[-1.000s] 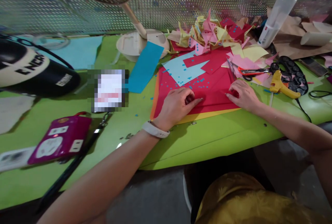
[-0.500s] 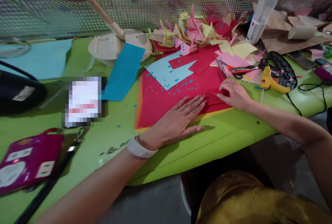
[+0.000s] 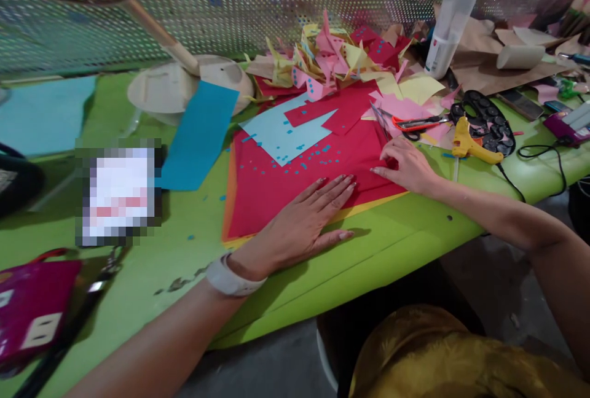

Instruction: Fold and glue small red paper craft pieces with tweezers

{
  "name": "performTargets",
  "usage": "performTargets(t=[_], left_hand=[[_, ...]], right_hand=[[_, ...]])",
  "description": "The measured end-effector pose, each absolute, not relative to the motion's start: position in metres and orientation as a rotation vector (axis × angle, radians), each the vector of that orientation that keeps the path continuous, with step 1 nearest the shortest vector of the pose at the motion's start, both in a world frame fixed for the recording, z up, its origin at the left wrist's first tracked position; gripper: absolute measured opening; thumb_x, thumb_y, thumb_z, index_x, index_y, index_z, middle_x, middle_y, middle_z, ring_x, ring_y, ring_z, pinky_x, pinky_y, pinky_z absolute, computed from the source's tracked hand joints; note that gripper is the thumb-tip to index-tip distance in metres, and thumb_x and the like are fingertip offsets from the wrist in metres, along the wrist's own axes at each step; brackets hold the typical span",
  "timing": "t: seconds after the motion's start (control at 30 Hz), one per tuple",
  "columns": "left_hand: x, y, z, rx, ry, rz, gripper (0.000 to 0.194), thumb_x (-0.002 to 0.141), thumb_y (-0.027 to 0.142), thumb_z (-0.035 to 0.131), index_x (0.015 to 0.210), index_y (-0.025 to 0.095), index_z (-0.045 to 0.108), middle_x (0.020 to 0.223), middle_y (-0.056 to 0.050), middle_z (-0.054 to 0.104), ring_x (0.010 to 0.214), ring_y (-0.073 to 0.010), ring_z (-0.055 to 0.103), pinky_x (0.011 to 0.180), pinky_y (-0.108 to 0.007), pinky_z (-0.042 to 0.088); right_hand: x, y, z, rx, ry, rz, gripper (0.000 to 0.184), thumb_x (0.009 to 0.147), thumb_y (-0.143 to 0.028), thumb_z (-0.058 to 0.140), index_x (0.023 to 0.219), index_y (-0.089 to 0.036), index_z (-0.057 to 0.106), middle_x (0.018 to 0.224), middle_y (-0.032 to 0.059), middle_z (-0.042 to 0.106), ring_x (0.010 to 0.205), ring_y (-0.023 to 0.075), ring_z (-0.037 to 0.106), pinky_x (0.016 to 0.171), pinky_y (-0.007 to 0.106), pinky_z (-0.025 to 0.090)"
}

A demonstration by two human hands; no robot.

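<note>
My left hand (image 3: 306, 220) lies flat, fingers stretched out, across the near part of a stack of red sheets (image 3: 262, 201). Orange and yellow edges show beneath the red. At the right side of the stack, my right hand (image 3: 408, 164) has curled fingers and a thumb closed on the red sheet's edge, where a fold shows. A light blue sheet (image 3: 281, 134) rests on the red, with small blue paper bits scattered over both. Two red strips (image 3: 313, 109) overlap the light blue sheet. Orange-handled scissors (image 3: 415, 123) are just beyond my right hand.
Cut paper scraps (image 3: 327, 57) pile up at the back. A clear bottle (image 3: 454, 23) stands beside them. To the right are a yellow glue gun (image 3: 474, 146) and black tape ring (image 3: 491, 118). Leftward lie a blue sheet (image 3: 200, 140), a blurred-out phone-like object (image 3: 120, 192) and a magenta power socket box (image 3: 41, 306).
The view has shifted slightly, so most things sit further left in the picture. Both hands keep nearly the same places on the red paper.
</note>
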State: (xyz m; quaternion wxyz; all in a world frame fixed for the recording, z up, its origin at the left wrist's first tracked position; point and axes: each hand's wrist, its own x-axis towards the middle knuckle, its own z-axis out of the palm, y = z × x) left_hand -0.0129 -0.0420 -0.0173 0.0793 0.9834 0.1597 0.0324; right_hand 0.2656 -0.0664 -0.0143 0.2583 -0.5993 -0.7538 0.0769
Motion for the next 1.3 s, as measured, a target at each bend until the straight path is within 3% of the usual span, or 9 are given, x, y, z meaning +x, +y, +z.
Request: performTargets(t=[0.4,0.67,0.77,0.93,1.07,1.17,1.3], left_hand=[[-0.013,-0.041,-0.019,2.992,0.476,0.09,0.076,0.097,0.064,0.024,0.158,0.024,0.004,0.163,-0.008,0.017,0.15,-0.0228,0.02,0.123,-0.041,0.013],[-0.011,-0.041,-0.017,3.05,0.462,0.06,0.077,0.097,0.064,0.023,0.158,0.019,0.006,0.163,-0.009,0.016,0.151,-0.022,0.016,0.124,-0.043,0.011],[-0.01,-0.042,-0.016,3.044,0.477,0.046,0.078,0.097,0.065,0.022,0.158,0.019,0.01,0.163,-0.009,0.016,0.151,-0.0226,0.016,0.123,-0.044,0.013],[-0.009,-0.041,-0.017,3.036,0.475,0.03,0.077,0.097,0.065,0.021,0.157,0.017,0.017,0.162,-0.01,0.02,0.151,-0.0232,0.015,0.123,-0.043,0.014],[-0.008,-0.04,-0.02,3.036,0.503,0.017,0.079,0.096,0.067,0.019,0.156,0.015,0.021,0.161,-0.012,0.023,0.151,-0.0246,0.018,0.123,-0.043,0.016],[-0.007,-0.039,-0.022,3.035,0.525,0.004,0.081,0.095,0.068,0.018,0.155,0.014,0.024,0.161,-0.013,0.022,0.15,-0.0252,0.019,0.122,-0.043,0.017],[-0.008,-0.038,-0.023,3.024,0.52,0.005,0.08,0.095,0.068,0.02,0.156,0.017,0.018,0.162,-0.011,0.02,0.151,-0.0251,0.018,0.122,-0.045,0.016]], right_hand=[[0.265,-0.063,-0.015,-1.632,-2.018,0.238,0.021,0.083,-0.038,0.071,0.079,-0.021,0.058,0.092,0.0064,0.063,0.093,0.0222,0.058,0.088,0.037,0.045],[0.274,-0.065,-0.009,-1.661,-2.004,0.269,0.012,0.084,-0.03,0.065,0.079,-0.02,0.061,0.094,0.0066,0.064,0.093,0.0223,0.059,0.088,0.039,0.046],[0.275,-0.069,-0.003,-1.685,-1.948,0.133,0.008,0.085,-0.026,0.06,0.087,-0.019,0.063,0.097,0.0089,0.066,0.095,0.0246,0.061,0.088,0.042,0.048],[0.267,-0.083,0.005,-1.305,-2.293,-0.083,0.032,0.096,-0.024,0.042,0.12,-0.018,0.062,0.127,0.0105,0.065,0.123,0.0229,0.056,0.106,0.044,0.041],[0.258,-0.09,-0.002,-1.085,-2.732,-0.042,0.049,0.102,-0.035,0.034,0.144,-0.012,0.044,0.153,0.0123,0.044,0.146,0.0209,0.034,0.117,0.041,0.03],[0.255,-0.091,-0.007,-1.097,-2.861,-0.064,0.069,0.1,-0.056,0.029,0.15,-0.009,0.033,0.157,0.0153,0.035,0.149,0.0233,0.026,0.121,0.045,0.02],[0.258,-0.092,-0.006,-1.111,-2.918,-0.094,0.078,0.098,-0.063,0.019,0.152,-0.008,0.031,0.156,0.0156,0.037,0.149,0.0232,0.025,0.123,0.046,0.017]])
